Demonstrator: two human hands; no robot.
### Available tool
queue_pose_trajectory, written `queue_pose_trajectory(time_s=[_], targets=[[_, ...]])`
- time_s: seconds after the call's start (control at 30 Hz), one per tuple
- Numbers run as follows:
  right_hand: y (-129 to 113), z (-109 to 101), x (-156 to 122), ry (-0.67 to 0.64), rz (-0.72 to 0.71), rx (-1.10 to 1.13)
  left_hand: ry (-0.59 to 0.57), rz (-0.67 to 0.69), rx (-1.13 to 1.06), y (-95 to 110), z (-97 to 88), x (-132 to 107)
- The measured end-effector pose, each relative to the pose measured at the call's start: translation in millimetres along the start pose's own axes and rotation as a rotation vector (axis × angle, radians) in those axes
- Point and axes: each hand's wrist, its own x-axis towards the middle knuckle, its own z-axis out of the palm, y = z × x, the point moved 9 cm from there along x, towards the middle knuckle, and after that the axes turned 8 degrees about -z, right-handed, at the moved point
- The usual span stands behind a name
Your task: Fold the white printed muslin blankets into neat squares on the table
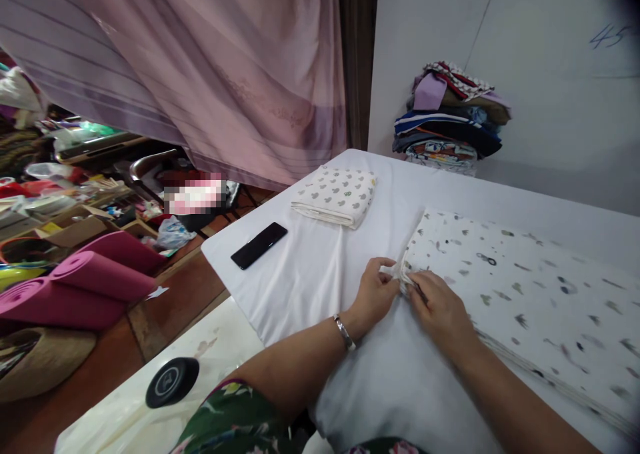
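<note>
A long folded white cloth (520, 294) with small grey and green prints lies on the right half of the white-covered table (310, 294). My left hand (375, 295) is at its near left corner, thumb and fingers closed on the edge. Right beside it, my right hand (440, 311) pinches the same corner, with the fingertips partly hidden by the fabric. Farther back sits a smaller folded cloth (336, 195) with grey prints, apart from both hands. Left of that lies a black phone (259, 245).
Stacked folded fabrics (450, 117) stand by the wall behind the table. A pink curtain (240, 61) hangs at the back. At lower left, a round black-lidded object (173, 382) rests on a lower white surface. Pink rolled mats (85, 284) and a chair (155, 167) are further left.
</note>
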Motion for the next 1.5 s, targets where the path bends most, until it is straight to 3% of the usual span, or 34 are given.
queue_pose_trajectory(time_s=[0.2, 0.47, 0.7, 0.83, 1.13, 1.33, 1.5], targets=[[-4.2, 5.0, -2.1, -0.017, -0.042, -0.049, -0.003, 0.053, 0.008, 4.9, -0.9, -2.3], [6.7, 8.6, -4.3, -0.001, 0.015, 0.032, -0.03, 0.091, -0.017, 9.1, 1.7, -2.4], [11.2, -3.4, -1.0, 0.066, 0.125, 0.12, 0.003, 0.135, 0.101, 15.1, 0.0, -5.5], [0.1, -0.6, -0.2, 0.054, 0.033, 0.092, 0.02, 0.182, 0.173, 24.7, 0.6, -10.7], [-11.5, 5.6, -2.7, 0.011, -0.069, -0.014, -0.046, 0.089, 0.057, 22.4, 2.0, -11.7], [-13.6, 15.2, -4.4, -0.063, -0.079, 0.028, 0.009, 0.013, 0.092, 11.1, -2.4, -2.8], [-12.5, 13.9, -7.4, -0.064, -0.058, 0.04, 0.046, 0.043, 0.149, 6.2, -8.8, 4.7]])
